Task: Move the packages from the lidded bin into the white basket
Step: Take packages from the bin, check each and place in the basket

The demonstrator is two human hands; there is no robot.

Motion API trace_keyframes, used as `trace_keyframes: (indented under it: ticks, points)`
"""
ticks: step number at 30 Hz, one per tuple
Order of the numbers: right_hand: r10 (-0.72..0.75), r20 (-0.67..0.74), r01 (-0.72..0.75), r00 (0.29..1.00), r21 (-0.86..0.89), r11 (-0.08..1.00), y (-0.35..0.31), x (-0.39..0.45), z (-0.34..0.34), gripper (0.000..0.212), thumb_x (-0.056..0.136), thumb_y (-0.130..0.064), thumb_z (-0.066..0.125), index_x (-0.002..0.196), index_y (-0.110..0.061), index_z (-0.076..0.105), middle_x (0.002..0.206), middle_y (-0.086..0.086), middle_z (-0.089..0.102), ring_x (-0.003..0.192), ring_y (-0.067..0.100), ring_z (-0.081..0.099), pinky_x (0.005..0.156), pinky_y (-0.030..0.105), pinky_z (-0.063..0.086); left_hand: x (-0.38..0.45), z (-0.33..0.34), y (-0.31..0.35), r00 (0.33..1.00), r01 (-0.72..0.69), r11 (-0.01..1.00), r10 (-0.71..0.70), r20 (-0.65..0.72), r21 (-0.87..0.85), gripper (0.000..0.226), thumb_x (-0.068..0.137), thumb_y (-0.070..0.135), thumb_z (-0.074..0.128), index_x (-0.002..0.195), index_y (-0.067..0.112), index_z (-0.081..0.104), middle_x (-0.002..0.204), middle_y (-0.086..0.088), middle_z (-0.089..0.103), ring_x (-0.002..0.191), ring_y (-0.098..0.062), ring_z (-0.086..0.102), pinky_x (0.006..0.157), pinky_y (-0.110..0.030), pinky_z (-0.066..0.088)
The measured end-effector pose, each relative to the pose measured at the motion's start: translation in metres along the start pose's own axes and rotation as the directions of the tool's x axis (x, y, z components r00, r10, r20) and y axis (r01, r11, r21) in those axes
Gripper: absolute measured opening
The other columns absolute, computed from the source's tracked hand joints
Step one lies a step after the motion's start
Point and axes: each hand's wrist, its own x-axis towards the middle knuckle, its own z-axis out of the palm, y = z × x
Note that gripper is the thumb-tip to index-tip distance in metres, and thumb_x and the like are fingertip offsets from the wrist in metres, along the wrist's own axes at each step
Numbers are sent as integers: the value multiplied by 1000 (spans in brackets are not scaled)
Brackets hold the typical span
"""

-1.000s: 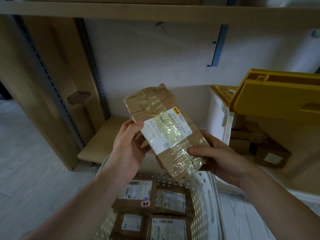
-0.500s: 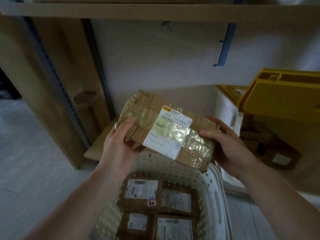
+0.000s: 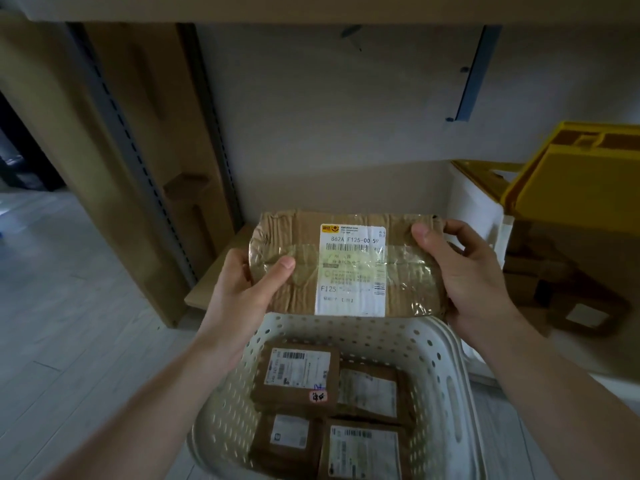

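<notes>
A crumpled brown taped package (image 3: 298, 292) with a white shipping label is held level above the far rim of the white perforated basket (image 3: 440, 355). My left hand (image 3: 249, 289) grips its left end, thumb on top. My right hand (image 3: 464, 275) grips its right end, thumb on the top edge. Several brown labelled packages (image 3: 298, 375) lie flat inside the basket. The lidded bin (image 3: 481, 216) stands at the right, white-walled, its yellow lid (image 3: 581, 181) raised, with more brown packages (image 3: 585, 306) inside.
A wooden shelf board (image 3: 214, 282) lies low behind the basket, under a higher shelf. A slotted metal upright (image 3: 138, 161) and wooden panels stand at the left. Pale plank flooring (image 3: 69, 323) stretches left of the basket.
Both hands have turned the package from tilted on end to level, label facing up, and lowered it toward the basket's far rim.
</notes>
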Motion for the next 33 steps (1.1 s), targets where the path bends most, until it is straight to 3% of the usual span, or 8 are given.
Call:
trace_keyframes:
  ticks: [3, 7, 9, 11, 16, 23, 30, 33]
  points:
    - [-35, -21, 34, 999, -30, 999, 3, -4, 9, 35, 69, -35, 81, 98, -19, 69, 94, 4, 78, 83, 21, 76, 69, 39, 63, -1, 1, -6, 1000, -10, 997, 12, -20, 74, 39, 91, 41, 67, 119, 21, 49, 110, -1, 74, 100, -18, 75, 87, -42, 60]
    - [-8, 31, 10, 999, -64, 998, 8, -8, 8, 9, 95, -28, 66, 101, -21, 68, 97, 3, 75, 90, 23, 76, 71, 42, 62, 4, 3, -8, 995, 46, 999, -48, -87, -28, 25, 98, 36, 62, 118, 23, 54, 109, 0, 76, 100, -19, 76, 92, -48, 59]
    - [-5, 120, 16, 993, -94, 995, 8, -11, 6, 19, 102, -19, 55, 117, -23, 67, 105, 2, 76, 99, 22, 74, 74, 40, 61, 5, 4, -9, 988, 78, 991, -92, -125, -109, 24, 99, 35, 61, 118, 21, 54, 112, -3, 75, 100, -21, 76, 92, -50, 59]
    - [-3, 227, 32, 974, -126, 991, 10, -13, 6, 36, 104, -15, 49, 136, -28, 56, 117, -1, 74, 108, 19, 72, 86, 44, 59, 4, 6, -9, 983, 95, 982, -118, -139, -161, 23, 101, 35, 59, 119, 21, 54, 116, -5, 74, 99, -20, 76, 92, -49, 59]
    - [-29, 291, 91, 956, -204, 975, 12, -16, 5, 51, 103, -8, 49, 146, -35, 41, 120, -7, 72, 115, 16, 69, 103, 50, 53, 5, 10, -5, 989, 58, 981, -81, -122, -184, 17, 103, 34, 56, 119, 34, 51, 121, 0, 71, 112, -20, 71, 101, -52, 53]
    - [-37, 284, 95, 958, -193, 977, 9, -15, -2, 55, 99, 1, 50, 130, -44, 47, 115, -6, 74, 110, 18, 71, 99, 49, 56, 3, 13, -5, 998, 19, 988, -29, -61, -155, 24, 104, 24, 54, 127, 24, 49, 112, 2, 73, 104, -15, 74, 90, -40, 58]
    - [-43, 286, 112, 957, -228, 967, 14, -13, -7, 59, 97, 1, 53, 137, -41, 45, 123, 0, 70, 112, 19, 69, 95, 44, 57, 4, 15, -6, 997, 13, 986, -26, -72, -164, 19, 104, 21, 55, 122, 22, 52, 112, -1, 73, 101, -15, 75, 85, -37, 60]
    - [-35, 294, 110, 955, -243, 964, 13, -14, -8, 62, 96, 0, 55, 147, -34, 40, 126, 1, 68, 113, 19, 69, 90, 38, 59, 2, 15, -4, 997, 24, 991, -34, -68, -134, 19, 103, 22, 56, 122, 21, 52, 113, -2, 73, 101, -16, 75, 90, -41, 59]
